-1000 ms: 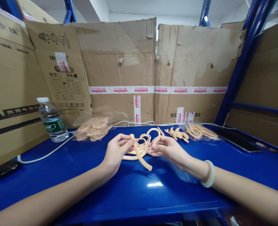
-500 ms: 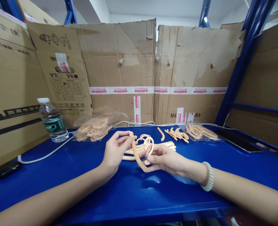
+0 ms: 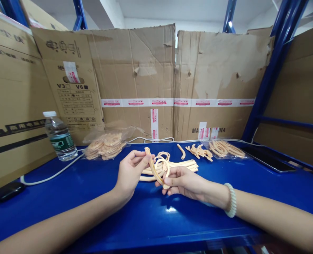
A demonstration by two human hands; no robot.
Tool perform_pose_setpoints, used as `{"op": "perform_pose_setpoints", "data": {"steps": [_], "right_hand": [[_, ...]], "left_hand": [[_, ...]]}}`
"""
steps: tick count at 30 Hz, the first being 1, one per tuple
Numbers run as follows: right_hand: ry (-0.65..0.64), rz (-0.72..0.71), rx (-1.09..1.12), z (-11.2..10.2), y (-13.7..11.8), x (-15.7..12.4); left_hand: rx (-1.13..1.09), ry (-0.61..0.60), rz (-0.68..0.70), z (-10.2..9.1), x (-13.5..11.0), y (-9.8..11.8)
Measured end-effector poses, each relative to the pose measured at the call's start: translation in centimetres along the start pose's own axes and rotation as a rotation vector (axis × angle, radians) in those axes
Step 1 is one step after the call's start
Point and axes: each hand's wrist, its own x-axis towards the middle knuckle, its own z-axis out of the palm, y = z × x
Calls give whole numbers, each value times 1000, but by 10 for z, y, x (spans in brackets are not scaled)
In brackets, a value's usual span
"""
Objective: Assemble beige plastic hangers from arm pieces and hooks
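Note:
My left hand (image 3: 128, 173) pinches the upper end of a curved pale wooden strip (image 3: 153, 168), which slants down to the right. The fingers of my right hand (image 3: 186, 181) are closed on a hooked pale wooden piece (image 3: 168, 172), its round loop rising to the left. At the strip's lower end the two pieces meet or overlap; whether they are joined I cannot tell. Just behind my hands lies a pile of long curved wooden strips (image 3: 190, 163), with a ring-shaped wooden piece (image 3: 163, 154) near it, partly hidden.
Bagged wooden pieces (image 3: 106, 145) sit at back left, a water bottle (image 3: 59, 137) beside them. Behind right are a single strip (image 3: 181, 151), small curved pieces (image 3: 199, 152), a bag of loops (image 3: 226, 148) and a black tablet-like device (image 3: 269, 158). Cardboard (image 3: 135, 81) walls the blue table (image 3: 135, 225).
My right hand has shifted slightly left, bringing the hooked piece against the strip's lower end. That piece has swung left, and its fingers now close over both. The left hand has barely moved.

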Motion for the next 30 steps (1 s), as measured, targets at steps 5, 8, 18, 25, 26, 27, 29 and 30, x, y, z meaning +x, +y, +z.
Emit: {"op": "perform_pose_setpoints", "data": {"steps": [5, 8, 18, 25, 26, 27, 29, 30], "right_hand": [[30, -16, -16, 1, -2, 0], [51, -50, 1, 0, -3, 0], [34, -47, 42, 2, -4, 0], [54, -41, 65, 3, -4, 0], [59, -42, 70, 3, -4, 0], [64, -42, 74, 3, -3, 0], [72, -42, 80, 3, -3, 0], [72, -42, 83, 3, -3, 0]], "left_hand": [[11, -80, -53, 3, -7, -5], [33, -74, -48, 4, -9, -6], [95, -79, 89, 4, -11, -5], [110, -102, 96, 4, -12, -4], [112, -103, 93, 4, -12, -4], [115, -104, 91, 3, -13, -4], [120, -105, 95, 3, -14, -4], [124, -106, 104, 3, -14, -4]]}}
